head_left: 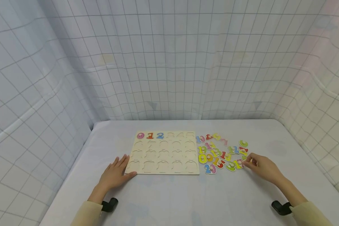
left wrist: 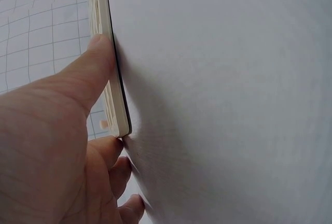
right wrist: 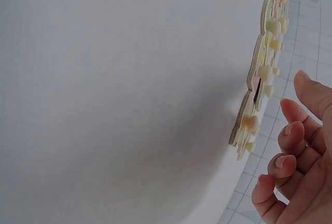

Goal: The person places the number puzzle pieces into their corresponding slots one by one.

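- Left hand (head_left: 115, 174) lies flat, fingers straight, pressing the wooden number board's (head_left: 164, 155) near-left corner.
- Board's top row shows 0, 1, 2.
- Right hand (head_left: 263, 168), fingers loosely curled and holding nothing, reaches the loose number pieces (head_left: 220, 153) just right of the board; 10, 19, 20 readable.

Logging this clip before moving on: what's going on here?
A person sits at a white table with a wooden number puzzle board. Pieces 0, 1 and 2 sit in the board's top row; the other slots are empty. The left hand rests flat at the board's near left corner, thumb on its edge. The right hand reaches into the loose pile of coloured number pieces beside the board, fingers close to one but not gripping it.
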`<state>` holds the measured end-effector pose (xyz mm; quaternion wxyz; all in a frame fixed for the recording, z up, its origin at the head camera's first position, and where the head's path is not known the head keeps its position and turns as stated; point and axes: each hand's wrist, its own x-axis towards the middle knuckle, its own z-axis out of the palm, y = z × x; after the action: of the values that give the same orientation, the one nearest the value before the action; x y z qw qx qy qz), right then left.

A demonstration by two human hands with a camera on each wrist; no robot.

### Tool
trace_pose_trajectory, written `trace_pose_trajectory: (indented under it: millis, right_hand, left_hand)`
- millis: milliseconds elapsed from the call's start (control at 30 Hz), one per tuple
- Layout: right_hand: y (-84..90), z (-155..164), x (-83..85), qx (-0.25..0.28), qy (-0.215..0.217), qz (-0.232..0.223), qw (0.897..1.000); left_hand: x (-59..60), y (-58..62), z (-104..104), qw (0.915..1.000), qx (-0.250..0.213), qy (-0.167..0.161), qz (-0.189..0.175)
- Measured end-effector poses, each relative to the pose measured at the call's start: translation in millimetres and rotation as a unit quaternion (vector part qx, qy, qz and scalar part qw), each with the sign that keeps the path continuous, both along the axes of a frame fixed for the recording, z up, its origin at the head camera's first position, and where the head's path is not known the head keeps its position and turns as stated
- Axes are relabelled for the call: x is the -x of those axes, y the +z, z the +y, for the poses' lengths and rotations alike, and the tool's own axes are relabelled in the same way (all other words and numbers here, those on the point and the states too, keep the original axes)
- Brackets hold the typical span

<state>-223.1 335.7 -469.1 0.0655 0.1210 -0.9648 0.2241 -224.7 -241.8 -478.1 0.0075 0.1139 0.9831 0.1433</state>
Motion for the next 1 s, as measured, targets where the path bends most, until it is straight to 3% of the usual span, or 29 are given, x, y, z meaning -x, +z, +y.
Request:
trace_pose_trajectory:
  millis: [633, 1000]
  right_hand:
    - [-10.7, 13, -14.1, 0.017, -0.03, -0.029, 0.999]
    - [-13.2, -15, -1.4, 0.012, 0.021, -0.015, 1.0]
  left_hand:
    - [-0.9, 2.2, 2, 0.9999, -0.003, -0.001, -0.011]
    - [-0.5, 2.6, 1, 0.9999, -0.003, 0.003, -0.012]
